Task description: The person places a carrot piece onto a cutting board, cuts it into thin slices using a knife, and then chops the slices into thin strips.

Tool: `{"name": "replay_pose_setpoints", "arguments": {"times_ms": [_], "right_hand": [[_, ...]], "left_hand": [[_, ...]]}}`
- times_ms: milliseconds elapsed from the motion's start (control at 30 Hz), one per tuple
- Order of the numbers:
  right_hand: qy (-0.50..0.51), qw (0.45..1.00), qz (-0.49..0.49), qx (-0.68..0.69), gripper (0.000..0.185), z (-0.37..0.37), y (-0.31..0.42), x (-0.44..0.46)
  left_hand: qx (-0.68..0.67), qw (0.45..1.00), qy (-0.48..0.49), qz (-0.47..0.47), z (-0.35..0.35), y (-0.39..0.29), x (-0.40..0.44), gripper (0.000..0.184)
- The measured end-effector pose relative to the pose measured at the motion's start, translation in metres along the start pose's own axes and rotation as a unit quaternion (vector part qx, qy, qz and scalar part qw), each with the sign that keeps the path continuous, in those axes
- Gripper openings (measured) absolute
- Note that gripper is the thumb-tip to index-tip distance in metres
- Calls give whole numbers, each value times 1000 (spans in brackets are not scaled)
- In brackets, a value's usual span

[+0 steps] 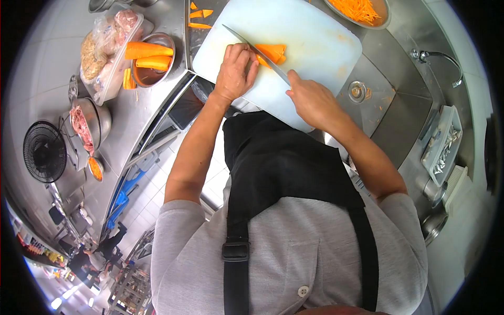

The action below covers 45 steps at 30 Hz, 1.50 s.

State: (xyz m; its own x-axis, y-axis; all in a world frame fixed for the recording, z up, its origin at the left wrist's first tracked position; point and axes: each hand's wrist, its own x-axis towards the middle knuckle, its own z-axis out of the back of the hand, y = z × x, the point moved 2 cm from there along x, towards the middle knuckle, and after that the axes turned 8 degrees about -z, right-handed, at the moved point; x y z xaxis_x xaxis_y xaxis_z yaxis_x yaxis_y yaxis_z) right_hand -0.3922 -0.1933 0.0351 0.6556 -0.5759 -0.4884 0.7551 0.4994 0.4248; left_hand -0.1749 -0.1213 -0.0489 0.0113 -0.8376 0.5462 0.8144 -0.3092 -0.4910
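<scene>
A white cutting board (320,47) lies at the edge of the metal counter (157,102), partly over the sink (375,73). On it, near the middle, sits a fanned stack of sliced carrot (273,51), the knife (275,68) lying slantwise across its near side. The right hand (313,102) has its fingers closed around the knife's handle. The left hand (236,72) rests just beside the blade, its fingers bent and turned down toward the board; whether they pinch a piece of carrot underneath cannot be told.

At the board's far right, a metal bowl (387,20) is heaped with shredded carrot (358,8). To the left, another metal bowl (149,79) carries two large peeled carrot pieces (149,51), which jut past its rim, with carrot strips just beside it. Touching or nearly touching that bowl, a translucent plastic tub (114,92) holds bagged contents (102,47), some pink like raw meat, some tan. Farther along stands a metal pot (102,123) with raw meat (80,128) in it, and near that a small bowl (101,167) of orange shreds. Right of the sink, a plastic tray (428,152) contains shiny metal pieces (445,147), too small to identify.
</scene>
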Motion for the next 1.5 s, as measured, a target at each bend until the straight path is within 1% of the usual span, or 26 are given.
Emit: {"name": "replay_pose_setpoints", "arguments": {"times_ms": [67,167,200,300,400,467,567,667,800,1067,1200,1300,1400,1500], "right_hand": [[-10,1000,8,16,26,-15,-1,13],[-65,996,49,41,27,-39,-11,29],[-64,996,45,36,28,-38,-9,29],[-59,998,31,17,29,-38,-5,26],[-56,998,26,0,29,-38,-1,25],[-48,999,21,-9,30,-38,0,24],[-53,998,25,-10,37,-38,-1,20],[-148,987,20,57,38,-31,2,16],[-256,947,92,172,34,-18,-7,43],[-251,954,83,144,39,-18,-7,85],[-255,951,60,163,38,-7,-4,70],[-170,978,50,106,41,-2,-12,26],[-58,994,42,87,38,-23,-22,4],[-33,996,-4,84,33,-30,-22,9]], "left_hand": [[-1,1000,0,-2,0,-1,-2,18],[8,1000,-9,-10,-1,0,-1,18],[11,1000,-12,-16,0,-2,-1,23],[0,1000,-16,5,-3,-2,-3,29],[-3,1000,-20,-2,-3,-1,-3,36],[2,1000,-20,-2,-2,-2,-2,38],[11,1000,-16,-2,-3,-3,-2,40],[15,1000,-18,-3,-2,-5,0,40],[18,1000,-19,-6,0,-7,1,41],[13,1000,-23,-4,0,-7,1,41],[16,999,-25,-13,-1,-5,1,42],[12,999,-35,-12,-1,-4,1,41],[-21,999,-30,37,-2,-2,-1,32],[5,999,-32,1,-3,-1,-1,25]]}}
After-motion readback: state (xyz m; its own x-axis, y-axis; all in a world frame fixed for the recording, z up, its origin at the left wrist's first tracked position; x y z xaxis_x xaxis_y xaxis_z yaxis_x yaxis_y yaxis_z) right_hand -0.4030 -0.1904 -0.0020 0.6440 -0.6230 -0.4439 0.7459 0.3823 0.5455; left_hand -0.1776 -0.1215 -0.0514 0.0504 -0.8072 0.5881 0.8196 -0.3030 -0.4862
